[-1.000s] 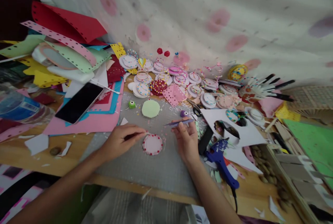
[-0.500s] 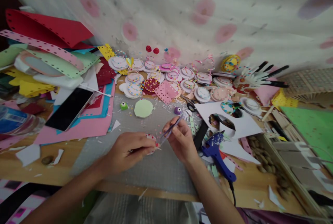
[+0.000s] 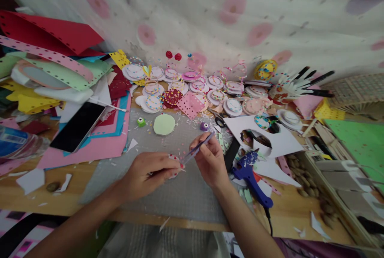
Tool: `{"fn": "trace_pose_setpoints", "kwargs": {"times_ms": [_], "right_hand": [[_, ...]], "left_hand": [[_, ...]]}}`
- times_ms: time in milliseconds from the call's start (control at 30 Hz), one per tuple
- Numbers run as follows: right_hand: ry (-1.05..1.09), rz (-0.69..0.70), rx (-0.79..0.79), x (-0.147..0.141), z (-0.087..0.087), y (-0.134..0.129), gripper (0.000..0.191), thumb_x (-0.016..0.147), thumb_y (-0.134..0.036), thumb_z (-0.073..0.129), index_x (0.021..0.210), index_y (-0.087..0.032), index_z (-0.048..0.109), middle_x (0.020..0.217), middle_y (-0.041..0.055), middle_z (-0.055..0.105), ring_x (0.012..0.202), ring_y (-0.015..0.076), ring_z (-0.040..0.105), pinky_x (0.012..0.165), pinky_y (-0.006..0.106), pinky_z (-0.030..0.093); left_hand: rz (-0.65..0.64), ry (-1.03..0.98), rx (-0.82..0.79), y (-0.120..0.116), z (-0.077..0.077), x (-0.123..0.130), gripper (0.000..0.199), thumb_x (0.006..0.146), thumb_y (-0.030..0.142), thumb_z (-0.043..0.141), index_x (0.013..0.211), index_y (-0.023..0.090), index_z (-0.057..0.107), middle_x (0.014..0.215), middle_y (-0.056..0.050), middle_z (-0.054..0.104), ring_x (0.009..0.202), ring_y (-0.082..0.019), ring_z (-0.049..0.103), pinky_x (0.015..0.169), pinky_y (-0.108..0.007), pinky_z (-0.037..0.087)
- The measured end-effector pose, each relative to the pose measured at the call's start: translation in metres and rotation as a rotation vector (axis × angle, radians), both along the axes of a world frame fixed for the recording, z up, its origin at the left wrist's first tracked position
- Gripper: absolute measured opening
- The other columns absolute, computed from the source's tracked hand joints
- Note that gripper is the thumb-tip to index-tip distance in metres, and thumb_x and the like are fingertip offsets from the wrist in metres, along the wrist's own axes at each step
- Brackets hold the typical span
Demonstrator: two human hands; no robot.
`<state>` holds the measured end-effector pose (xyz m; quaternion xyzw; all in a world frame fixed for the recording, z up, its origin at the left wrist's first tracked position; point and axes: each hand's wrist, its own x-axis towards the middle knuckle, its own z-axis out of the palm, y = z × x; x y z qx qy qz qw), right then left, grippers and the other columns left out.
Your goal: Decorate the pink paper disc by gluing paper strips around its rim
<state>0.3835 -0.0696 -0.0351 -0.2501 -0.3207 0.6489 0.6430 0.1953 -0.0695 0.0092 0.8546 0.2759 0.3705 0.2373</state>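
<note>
My left hand [image 3: 156, 170] is closed on a small white paper piece with red dots [image 3: 173, 162], and a thin pale stick tip pokes out past the fingertips. My right hand [image 3: 209, 160] pinches purple tweezers [image 3: 198, 146], whose tips point down-left and are close to the held piece. Whether the tips touch it I cannot tell. Beyond the hands, a pale green scalloped paper disc [image 3: 164, 125] lies on the grey cutting mat [image 3: 120, 190], between a green punch [image 3: 141, 122] and a purple punch [image 3: 204, 126].
Small decorated paper hats [image 3: 232, 107] line the back. A blue glue gun [image 3: 252, 178] with a cord lies right of my right hand, near black scissors [image 3: 220, 121] and cut white paper [image 3: 288, 142]. At left are a phone [image 3: 78, 126], coloured sheets and a bottle [image 3: 18, 142].
The tweezers have tilted slightly, and my right hand has shifted a little. My left hand keeps its hold. The whole view has moved slightly.
</note>
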Motion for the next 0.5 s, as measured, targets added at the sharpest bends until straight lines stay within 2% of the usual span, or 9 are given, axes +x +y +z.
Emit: {"fn": "trace_pose_setpoints", "kwargs": {"times_ms": [300, 500], "right_hand": [[0.035, -0.005, 0.008, -0.0018, -0.0001, -0.0015, 0.014, 0.080, -0.027, 0.071, 0.089, -0.024, 0.061, 0.079, -0.0029, 0.065, 0.076, 0.0095, 0.062, 0.071, 0.021, 0.046], [-0.005, -0.066, 0.032, -0.0027, 0.0013, -0.0012, 0.013, 0.080, -0.026, 0.071, 0.088, -0.024, 0.061, 0.079, -0.0022, 0.066, 0.077, 0.0105, 0.062, 0.070, 0.022, 0.047]], "left_hand": [[0.017, 0.004, 0.002, -0.0018, -0.0016, -0.0022, 0.013, 0.091, 0.012, 0.055, 0.093, 0.019, 0.066, 0.074, 0.000, 0.071, 0.063, -0.009, 0.063, 0.061, -0.017, 0.047], [0.066, 0.015, 0.029, -0.0010, -0.0016, -0.0019, 0.011, 0.089, 0.011, 0.058, 0.091, 0.018, 0.066, 0.065, 0.003, 0.066, 0.054, -0.007, 0.056, 0.053, -0.017, 0.040]]}}
